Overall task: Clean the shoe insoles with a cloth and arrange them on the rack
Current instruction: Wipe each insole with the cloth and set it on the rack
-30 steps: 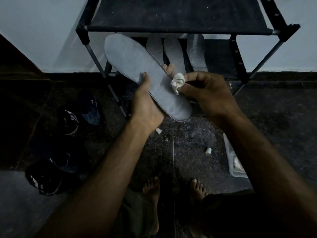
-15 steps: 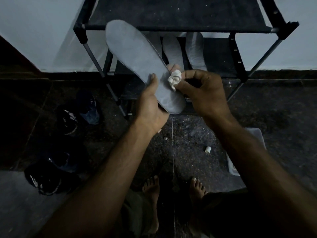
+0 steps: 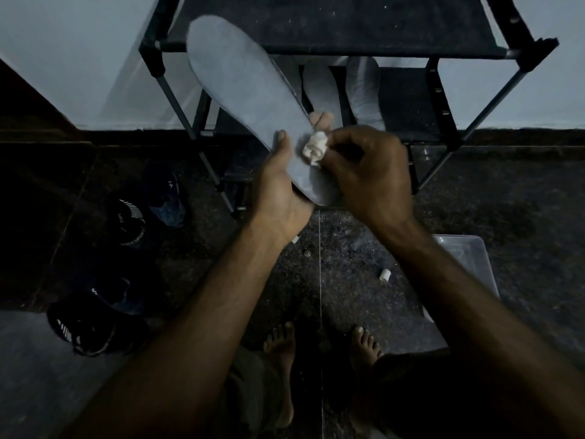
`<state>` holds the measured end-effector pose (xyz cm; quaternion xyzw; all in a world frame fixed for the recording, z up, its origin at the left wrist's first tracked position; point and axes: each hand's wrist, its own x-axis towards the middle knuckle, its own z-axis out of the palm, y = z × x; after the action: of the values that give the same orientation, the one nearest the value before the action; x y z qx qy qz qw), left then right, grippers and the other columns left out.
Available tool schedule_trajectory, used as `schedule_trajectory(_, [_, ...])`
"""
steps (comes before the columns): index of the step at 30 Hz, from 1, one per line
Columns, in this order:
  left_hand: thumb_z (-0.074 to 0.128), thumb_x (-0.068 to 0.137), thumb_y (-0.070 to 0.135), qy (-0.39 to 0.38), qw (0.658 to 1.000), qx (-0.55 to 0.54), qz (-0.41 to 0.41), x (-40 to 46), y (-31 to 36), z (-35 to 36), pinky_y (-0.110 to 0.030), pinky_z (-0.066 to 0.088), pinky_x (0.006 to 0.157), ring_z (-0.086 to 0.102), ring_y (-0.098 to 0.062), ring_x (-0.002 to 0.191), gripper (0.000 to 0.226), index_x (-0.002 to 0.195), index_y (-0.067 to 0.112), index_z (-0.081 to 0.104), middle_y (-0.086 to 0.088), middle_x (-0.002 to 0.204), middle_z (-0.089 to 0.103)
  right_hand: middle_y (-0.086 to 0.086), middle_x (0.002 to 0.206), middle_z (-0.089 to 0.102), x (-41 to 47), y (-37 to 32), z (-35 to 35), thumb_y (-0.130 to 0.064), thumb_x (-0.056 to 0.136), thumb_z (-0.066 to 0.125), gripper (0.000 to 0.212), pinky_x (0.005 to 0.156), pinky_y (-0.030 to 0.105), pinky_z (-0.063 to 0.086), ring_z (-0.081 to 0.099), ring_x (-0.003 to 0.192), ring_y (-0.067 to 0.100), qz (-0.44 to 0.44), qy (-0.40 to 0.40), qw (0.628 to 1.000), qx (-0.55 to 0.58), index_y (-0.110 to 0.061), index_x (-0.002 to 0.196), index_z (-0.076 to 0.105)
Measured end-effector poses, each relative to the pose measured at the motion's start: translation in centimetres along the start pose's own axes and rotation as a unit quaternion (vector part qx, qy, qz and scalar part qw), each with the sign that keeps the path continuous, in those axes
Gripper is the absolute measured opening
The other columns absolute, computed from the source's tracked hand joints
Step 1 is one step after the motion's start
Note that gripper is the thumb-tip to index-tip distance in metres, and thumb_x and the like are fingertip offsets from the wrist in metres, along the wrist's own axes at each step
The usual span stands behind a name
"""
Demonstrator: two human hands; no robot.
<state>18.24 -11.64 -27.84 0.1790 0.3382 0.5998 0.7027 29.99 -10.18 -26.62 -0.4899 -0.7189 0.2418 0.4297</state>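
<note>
Here the cloth (image 3: 314, 148) presses the insole (image 3: 253, 103) beside the left hand (image 3: 278, 188).

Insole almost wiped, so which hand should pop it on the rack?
Probably the left hand: its fingers already grip the insole, which points toward the rack. The right hand is busy pinching the cloth.

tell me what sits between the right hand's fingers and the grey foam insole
In the head view, a crumpled white cloth lies between the right hand's fingers and the grey foam insole, pressed against the insole's surface.
</note>
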Motion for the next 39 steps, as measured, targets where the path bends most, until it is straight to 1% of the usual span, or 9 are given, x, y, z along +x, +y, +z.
schedule_trajectory(3, [0.014,0.106,0.039,0.005,0.999,-0.010,0.032,0.3,0.4,-0.2,-0.040,0.044,0.105,0.051,-0.020,0.127,0.055,0.143,0.006,0.036,-0.007,0.145,0.046,-0.010,0.087,0.067,-0.2,0.4,-0.6,-0.014,0.085,0.073,0.012,0.066,0.013,0.052,0.062,0.073,-0.006,0.014,-0.013,1.000,-0.012,-0.010,0.096,0.073])
schedule_trajectory(7, [0.015,0.105,0.039,0.000,0.999,-0.037,0.012,-0.2,0.2,0.4,-0.032,0.058,0.075,0.069,-0.016,0.097,0.054,0.134,0.005,0.045,-0.006,0.141,0.050,-0.013,0.086,0.064,-0.8,-0.9,0.3,-0.012,0.083,0.074,0.011,0.067,0.002,0.042,0.057,0.073,-0.011,-0.032,-0.054,0.998,-0.016,-0.011,0.094,0.074])
schedule_trajectory(12, [0.014,0.105,0.042,-0.021,1.000,-0.023,0.006,-0.3,0.2,0.5,-0.039,0.055,0.090,0.059,-0.022,0.114,0.056,0.144,0.007,0.036,-0.011,0.146,0.045,-0.008,0.087,0.068,0.0,-0.3,-0.1,-0.017,0.084,0.074,0.011,0.067,0.017,0.052,0.062,0.074,0.002,-0.005,0.004,1.000,-0.019,-0.013,0.095,0.074])
schedule_trajectory(18, [0.014,0.106,0.038,0.002,0.999,-0.037,0.025,-0.3,0.8,0.6,-0.028,0.058,0.068,0.071,-0.014,0.090,0.053,0.118,0.007,0.056,0.005,0.123,0.058,-0.018,0.080,0.059,-0.8,-1.2,-0.1,-0.013,0.081,0.076,0.012,0.066,0.001,0.042,0.055,0.071,-0.015,-0.028,-0.059,0.998,-0.020,-0.012,0.092,0.074])
schedule_trajectory(22, [0.015,0.106,0.039,-0.014,0.999,-0.033,0.009,-0.5,0.4,0.5,-0.032,0.058,0.072,0.071,-0.017,0.095,0.052,0.121,0.009,0.054,-0.003,0.108,0.071,-0.009,0.086,0.068,-0.2,-1.0,0.2,-0.015,0.083,0.074,0.008,0.068,0.017,0.052,0.061,0.071,0.000,-0.031,-0.022,0.999,-0.033,-0.014,0.091,0.074])
schedule_trajectory(27, [0.014,0.106,0.037,-0.008,0.998,-0.024,0.049,-0.1,1.2,0.1,-0.028,0.056,0.079,0.057,-0.015,0.118,0.050,0.134,0.009,0.045,0.000,0.140,0.048,-0.011,0.085,0.067,-0.5,-0.5,-0.4,-0.011,0.082,0.075,0.007,0.065,0.009,0.049,0.058,0.066,-0.006,-0.015,-0.052,0.998,-0.042,-0.014,0.089,0.074])
schedule_trajectory(29, [0.015,0.106,0.038,-0.007,0.999,-0.027,0.040,-0.3,1.2,0.1,-0.027,0.057,0.073,0.066,-0.012,0.104,0.051,0.126,0.010,0.052,0.003,0.134,0.055,-0.015,0.083,0.064,-1.0,-1.3,0.1,-0.012,0.082,0.075,0.006,0.068,0.006,0.047,0.057,0.068,-0.010,-0.035,-0.084,0.995,-0.029,-0.015,0.087,0.074])
schedule_trajectory(33, [0.016,0.106,0.040,-0.011,0.999,-0.028,0.026,-0.4,0.8,0.2,-0.031,0.057,0.075,0.068,-0.013,0.101,0.052,0.125,0.009,0.053,0.001,0.123,0.065,-0.016,0.084,0.064,-0.4,-1.4,0.3,-0.018,0.083,0.075,0.009,0.071,0.023,0.052,0.060,0.071,-0.002,-0.025,-0.050,0.998,-0.023,-0.017,0.091,0.074])
schedule_trajectory(39, [0.017,0.106,0.038,-0.001,0.999,-0.027,0.047,-0.1,1.2,-0.3,-0.029,0.056,0.083,0.058,-0.015,0.117,0.051,0.140,0.009,0.042,-0.003,0.142,0.050,-0.020,0.075,0.059,-0.9,-1.4,-0.1,-0.017,0.083,0.075,0.003,0.065,0.009,0.047,0.058,0.071,-0.009,-0.010,-0.121,0.992,-0.037,-0.018,0.084,0.072])
